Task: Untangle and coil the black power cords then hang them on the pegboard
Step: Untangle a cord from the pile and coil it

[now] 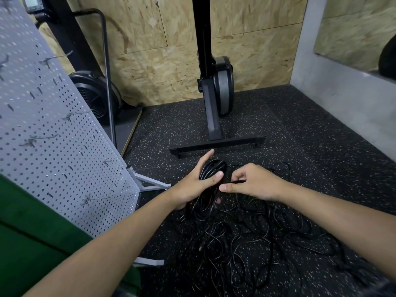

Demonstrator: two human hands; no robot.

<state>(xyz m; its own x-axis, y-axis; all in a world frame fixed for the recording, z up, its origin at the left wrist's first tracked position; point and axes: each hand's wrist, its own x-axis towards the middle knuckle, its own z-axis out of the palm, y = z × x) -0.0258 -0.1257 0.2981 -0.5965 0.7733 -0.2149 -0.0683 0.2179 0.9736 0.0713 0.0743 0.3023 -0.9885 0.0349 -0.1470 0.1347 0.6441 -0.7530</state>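
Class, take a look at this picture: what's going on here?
A person's left hand holds a coiled bundle of black power cord, while the right hand pinches a loose black cord strand beside it. A tangled heap of black cords lies on the speckled black rubber floor below. The grey perforated metal pegboard stands at left; its visible wire hooks carry no cords.

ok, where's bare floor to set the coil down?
Free: the floor between the machine base and the grey wall, and the strip between the pegboard foot and that base. Crowded: loose cords heaped below the left hand, its coil and the right hand, spreading right.
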